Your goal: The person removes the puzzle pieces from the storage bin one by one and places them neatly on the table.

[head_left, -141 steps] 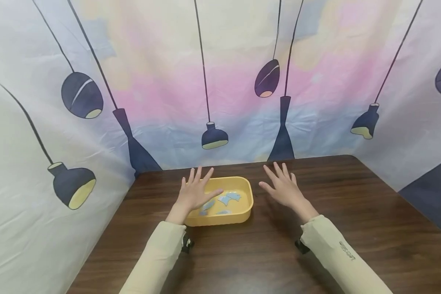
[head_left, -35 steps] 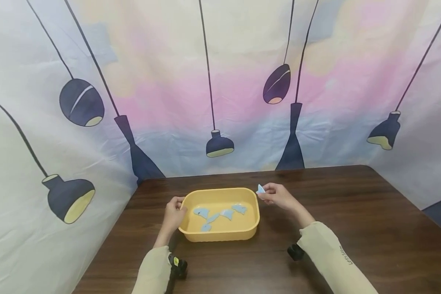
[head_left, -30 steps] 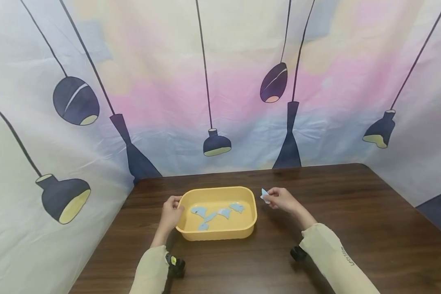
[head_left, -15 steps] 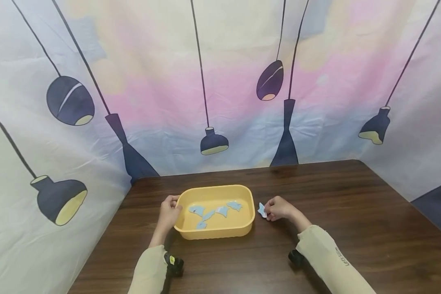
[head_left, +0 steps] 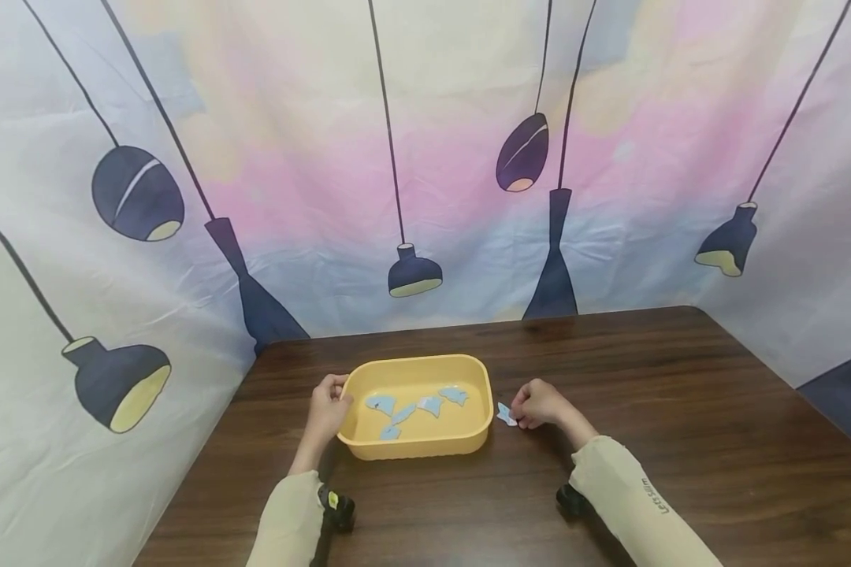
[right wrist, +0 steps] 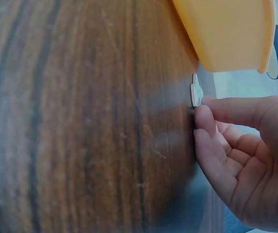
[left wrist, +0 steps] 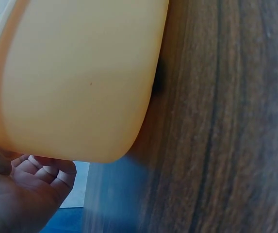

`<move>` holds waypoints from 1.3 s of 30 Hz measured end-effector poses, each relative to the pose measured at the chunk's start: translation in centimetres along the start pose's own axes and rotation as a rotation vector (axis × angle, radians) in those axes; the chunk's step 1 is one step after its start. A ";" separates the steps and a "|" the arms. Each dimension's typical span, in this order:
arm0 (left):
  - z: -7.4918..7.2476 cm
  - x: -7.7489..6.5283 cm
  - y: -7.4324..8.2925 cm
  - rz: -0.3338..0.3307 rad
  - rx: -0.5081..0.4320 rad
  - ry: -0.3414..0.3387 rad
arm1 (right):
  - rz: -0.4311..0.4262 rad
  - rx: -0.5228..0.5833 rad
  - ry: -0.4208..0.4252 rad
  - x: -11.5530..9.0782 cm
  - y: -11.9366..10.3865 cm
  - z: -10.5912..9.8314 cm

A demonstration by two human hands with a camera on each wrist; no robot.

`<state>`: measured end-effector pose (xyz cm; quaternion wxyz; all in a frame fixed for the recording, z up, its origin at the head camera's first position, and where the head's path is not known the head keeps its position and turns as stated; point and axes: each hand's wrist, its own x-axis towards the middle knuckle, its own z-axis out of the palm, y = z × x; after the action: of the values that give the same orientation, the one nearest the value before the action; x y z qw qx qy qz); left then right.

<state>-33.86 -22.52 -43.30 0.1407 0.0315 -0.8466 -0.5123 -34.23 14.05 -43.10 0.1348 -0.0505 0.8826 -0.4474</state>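
Note:
My left hand [head_left: 328,409] grips the left end of a yellow plastic tray [head_left: 418,450], thumb over the rim and fingers curled at its outer side. Several flat, irregular light blue puzzle pieces lie inside, among them one with a dark spot [head_left: 380,405] and one at the back right [head_left: 454,394]. Just right of the tray, my right hand [head_left: 541,404] pinches another light blue puzzle piece [head_left: 505,414] down at the tabletop. In the right wrist view that thin puzzle piece [right wrist: 195,92] lies nearly flat on the wood, the thumb tip at its near end.
The dark wood-grain table [head_left: 645,370] extends to the right of my right hand and in front of the tray. A fabric backdrop [head_left: 312,157] printed with hanging lamps stands right behind the table and along its sides. Black wrist cameras sit below both wrists.
Both hands were spread above the table at first. The left then took the tray's end; the right, pinching a puzzle piece beside the tray, came down and nearer, and the piece tilted flat to the table.

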 end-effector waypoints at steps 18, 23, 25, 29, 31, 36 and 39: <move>-0.4 0.2 0.5 0.019 0.011 0.012 | -0.295 0.186 0.236 1.5 -6.7 2.1; -0.6 0.2 0.4 0.021 0.015 0.020 | -0.387 0.169 0.118 1.8 -8.9 5.7; -0.5 0.2 0.3 0.019 0.016 0.016 | -0.414 0.148 0.038 1.8 -9.3 7.1; -0.3 0.1 0.2 0.005 0.016 0.024 | -0.452 0.083 -0.090 1.5 -10.0 9.5; -0.2 0.0 0.1 0.001 0.018 0.032 | -0.462 0.048 -0.130 1.5 -10.4 10.4; 0.0 -0.1 0.0 0.000 0.012 0.030 | -0.423 -0.026 -0.210 1.8 -11.3 12.3; 0.1 -0.2 0.0 0.003 0.005 0.025 | -0.411 -0.078 -0.254 1.9 -11.8 13.1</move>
<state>-33.69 -22.39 -43.35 0.1522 0.0369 -0.8461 -0.5095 -32.76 -3.53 -41.36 0.1490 -0.2899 0.8464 -0.4210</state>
